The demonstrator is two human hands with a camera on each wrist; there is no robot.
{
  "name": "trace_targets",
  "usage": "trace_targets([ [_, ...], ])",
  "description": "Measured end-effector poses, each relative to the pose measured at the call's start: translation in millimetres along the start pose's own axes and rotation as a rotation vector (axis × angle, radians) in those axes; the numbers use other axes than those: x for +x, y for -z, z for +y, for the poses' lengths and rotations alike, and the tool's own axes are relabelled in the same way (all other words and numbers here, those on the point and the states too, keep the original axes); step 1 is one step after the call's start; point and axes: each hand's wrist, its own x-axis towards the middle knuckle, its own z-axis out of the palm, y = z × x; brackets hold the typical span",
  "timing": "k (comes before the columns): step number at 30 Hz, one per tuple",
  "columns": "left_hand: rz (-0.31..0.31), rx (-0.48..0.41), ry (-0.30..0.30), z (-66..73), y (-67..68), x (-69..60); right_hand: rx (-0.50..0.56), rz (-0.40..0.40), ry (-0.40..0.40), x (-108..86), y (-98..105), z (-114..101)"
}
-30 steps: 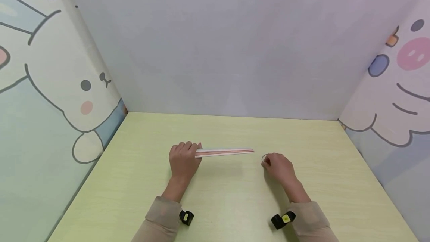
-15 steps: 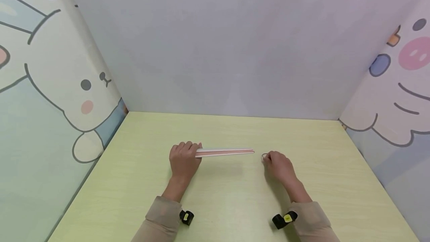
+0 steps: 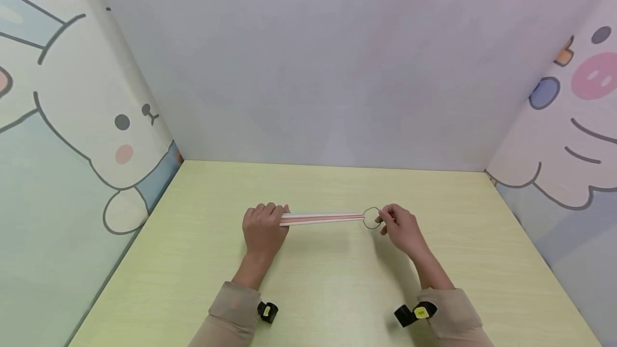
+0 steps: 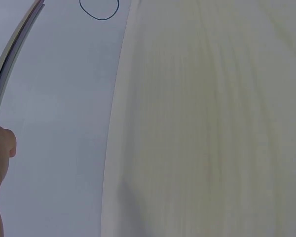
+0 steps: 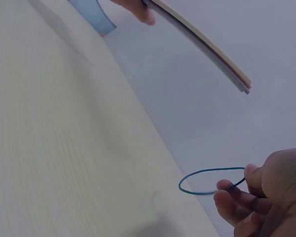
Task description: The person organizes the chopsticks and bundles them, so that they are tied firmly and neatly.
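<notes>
A bundle of thin pink and white sticks [image 3: 323, 219] points rightward above the table, its left end gripped in my left hand [image 3: 264, 232]. My right hand [image 3: 402, 229] pinches a thin dark loop [image 3: 370, 228] between thumb and fingers, with the loop hanging round and loose just at the sticks' right tips in the head view. In the right wrist view the loop [image 5: 197, 193] looks blue-green and stands apart from the stick ends [image 5: 244, 86]. At the left edge of the left wrist view, the left hand [image 4: 0, 153] holds the sticks [image 4: 12, 54].
The pale wooden table [image 3: 308, 293] lies under both hands. A plain grey wall [image 3: 332, 68] rises behind it, with side walls bearing a cartoon rabbit [image 3: 96, 100] and a cartoon pig [image 3: 578, 138]. Black wrist cameras [image 3: 268, 312] are strapped at both sleeves.
The loop has opened out from a small ring at my right fingertips into a wider circle nearer the stick tips. My right fingers have spread a little; the left hand has stayed still.
</notes>
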Motion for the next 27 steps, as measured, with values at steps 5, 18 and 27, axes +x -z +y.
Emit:
trace_targets([
  [5, -0.004, -0.005, 0.0, 0.3, 1.3, 0.5, 0.139, -0.015, -0.027, -2.0, -0.1, -10.8],
  [18, -0.006, -0.006, 0.006, -0.1, 0.1, -0.6, 0.349, -0.156, 0.066, -12.7, -1.6, -36.1],
  [27, -0.002, 0.002, 0.012, -0.4, 1.3, 0.4, 0.299, -0.358, 0.208, -21.1, -0.7, -42.8],
])
